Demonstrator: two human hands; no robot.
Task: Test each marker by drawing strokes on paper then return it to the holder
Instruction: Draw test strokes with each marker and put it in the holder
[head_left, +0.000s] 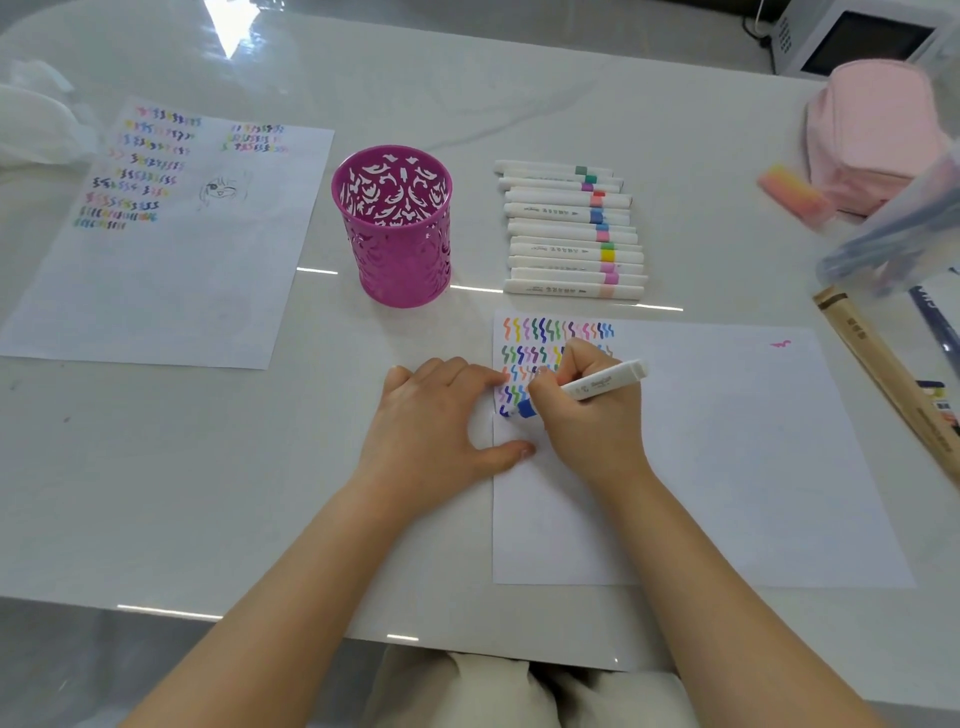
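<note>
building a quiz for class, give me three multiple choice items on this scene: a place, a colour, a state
1. Where do the capped markers lie? A in the pen holder; B on the table right of the holder; C on the floor.
2. What colour does the marker in the right hand draw? A red; B blue; C yellow.
3. What is the left hand doing? A resting on the paper edge; B gripping a cap; C reaching into the holder.
B, they lie in a row beside the holder; B, its tip is blue; A, its fingers lie on the sheet.
</note>
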